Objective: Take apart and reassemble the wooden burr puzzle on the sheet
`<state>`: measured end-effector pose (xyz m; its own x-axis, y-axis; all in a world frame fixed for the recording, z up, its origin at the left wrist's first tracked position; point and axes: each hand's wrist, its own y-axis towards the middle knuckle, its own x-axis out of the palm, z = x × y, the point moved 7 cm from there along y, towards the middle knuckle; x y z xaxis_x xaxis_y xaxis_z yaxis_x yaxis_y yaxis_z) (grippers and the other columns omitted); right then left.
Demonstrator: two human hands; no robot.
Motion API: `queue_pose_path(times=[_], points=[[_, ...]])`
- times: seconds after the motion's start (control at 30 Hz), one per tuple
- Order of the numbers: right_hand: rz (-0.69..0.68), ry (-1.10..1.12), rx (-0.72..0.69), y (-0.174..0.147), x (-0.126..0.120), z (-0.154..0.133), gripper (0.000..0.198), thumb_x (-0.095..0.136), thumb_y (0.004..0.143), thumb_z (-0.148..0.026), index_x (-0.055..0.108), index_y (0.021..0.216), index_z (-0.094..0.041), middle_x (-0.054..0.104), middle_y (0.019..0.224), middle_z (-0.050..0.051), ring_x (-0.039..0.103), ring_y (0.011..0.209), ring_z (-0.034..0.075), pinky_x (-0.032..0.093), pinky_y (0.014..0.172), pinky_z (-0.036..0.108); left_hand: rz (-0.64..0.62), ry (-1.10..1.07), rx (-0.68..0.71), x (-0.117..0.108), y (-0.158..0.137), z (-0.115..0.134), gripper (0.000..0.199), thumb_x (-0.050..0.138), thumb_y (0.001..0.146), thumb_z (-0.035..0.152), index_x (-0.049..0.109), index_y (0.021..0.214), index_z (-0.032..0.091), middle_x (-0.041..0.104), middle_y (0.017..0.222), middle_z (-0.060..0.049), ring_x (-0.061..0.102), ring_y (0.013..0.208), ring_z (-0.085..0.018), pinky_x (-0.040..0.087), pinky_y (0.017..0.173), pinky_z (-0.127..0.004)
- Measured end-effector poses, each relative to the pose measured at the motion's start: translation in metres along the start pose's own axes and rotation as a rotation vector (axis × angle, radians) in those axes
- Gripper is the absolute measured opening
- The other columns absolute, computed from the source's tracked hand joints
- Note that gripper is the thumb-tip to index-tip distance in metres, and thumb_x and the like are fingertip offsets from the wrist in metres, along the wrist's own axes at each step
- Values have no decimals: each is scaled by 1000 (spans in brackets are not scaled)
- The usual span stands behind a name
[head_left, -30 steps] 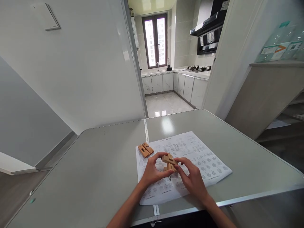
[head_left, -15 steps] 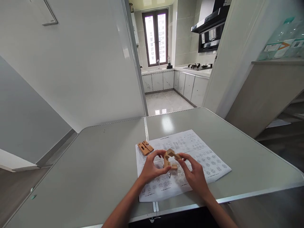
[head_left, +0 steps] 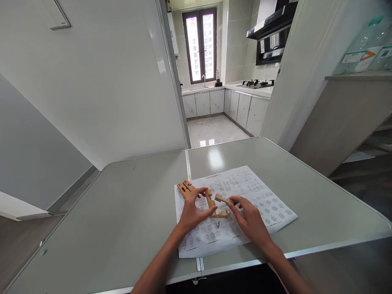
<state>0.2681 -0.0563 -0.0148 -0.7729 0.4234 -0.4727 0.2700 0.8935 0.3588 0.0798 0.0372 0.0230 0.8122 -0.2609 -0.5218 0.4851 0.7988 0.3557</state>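
Between the thumb and fingers of my left hand (head_left: 191, 212) is a notched wooden puzzle piece (head_left: 209, 198), held just above the printed sheet (head_left: 260, 196). Another notched wooden piece (head_left: 221, 214) lies crosswise at its lower end; whether the two are joined I cannot tell. My right hand (head_left: 249, 218) pinches a separate notched wooden puzzle piece (head_left: 219, 198), its free end pointing left toward the other pieces with a small gap between. Two more slotted wooden pieces (head_left: 183, 188) lie side by side at the sheet's upper left corner, partly behind my left fingers.
The sheet, covered in small diagrams, lies on a grey-green folding table (head_left: 137, 204) with a metal seam (head_left: 188, 163). A white wall (head_left: 122, 81) stands behind on the left. Large water bottles (head_left: 364, 53) sit on a ledge at right. A kitchen lies beyond the doorway.
The piece in my right hand has come away from the piece in my left, and a gap now shows. My left fingers have shifted slightly left, nearer the two loose pieces.
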Motion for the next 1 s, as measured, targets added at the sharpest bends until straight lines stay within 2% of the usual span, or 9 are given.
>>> queue_pose_path(times=[0.07, 0.2, 0.6, 0.67, 0.8, 1.0], points=[[-43, -37, -50, 0, 5, 0, 32, 48, 104, -48, 67, 112, -24, 73, 106, 10, 68, 98, 28, 55, 85, 41, -1, 3, 3, 0, 0, 0, 58, 86, 74, 37, 62, 125, 24, 70, 115, -7, 65, 100, -24, 53, 92, -43], [-84, -80, -102, -1, 12, -3, 27, 49, 105, -44, 67, 111, -24, 73, 105, 10, 68, 99, 29, 56, 83, 43, -5, 15, -1, 0, 0, 0, 58, 85, 75, 39, 62, 126, 24, 70, 115, -7, 66, 100, -25, 53, 93, -43], [-137, -61, -109, -3, 14, -5, 22, 51, 105, -38, 68, 111, -26, 72, 109, 8, 66, 105, 29, 57, 88, 45, -1, 30, -4, -1, 1, 1, 57, 85, 75, 41, 64, 124, 24, 72, 114, -7, 66, 99, -25, 53, 92, -42], [-153, -69, -123, -4, 15, -7, 21, 57, 102, -39, 68, 115, -26, 72, 112, 8, 65, 108, 29, 57, 90, 45, 2, 26, -6, -2, 1, 1, 56, 85, 75, 40, 64, 124, 24, 71, 114, -7, 65, 99, -24, 53, 92, -42], [-179, -111, -166, -7, 17, -11, 34, 71, 93, -39, 64, 124, -27, 69, 119, 9, 63, 113, 31, 55, 95, 48, 10, 29, -6, -3, 1, 1, 56, 86, 75, 39, 64, 124, 23, 71, 114, -7, 65, 98, -24, 53, 92, -42], [-92, -174, -124, -5, 16, -2, 26, 67, 96, -40, 64, 117, -25, 68, 112, 9, 64, 106, 31, 55, 90, 48, -28, 56, 1, 1, 0, -3, 61, 87, 73, 43, 63, 126, 24, 71, 116, -7, 66, 102, -26, 54, 93, -43]])
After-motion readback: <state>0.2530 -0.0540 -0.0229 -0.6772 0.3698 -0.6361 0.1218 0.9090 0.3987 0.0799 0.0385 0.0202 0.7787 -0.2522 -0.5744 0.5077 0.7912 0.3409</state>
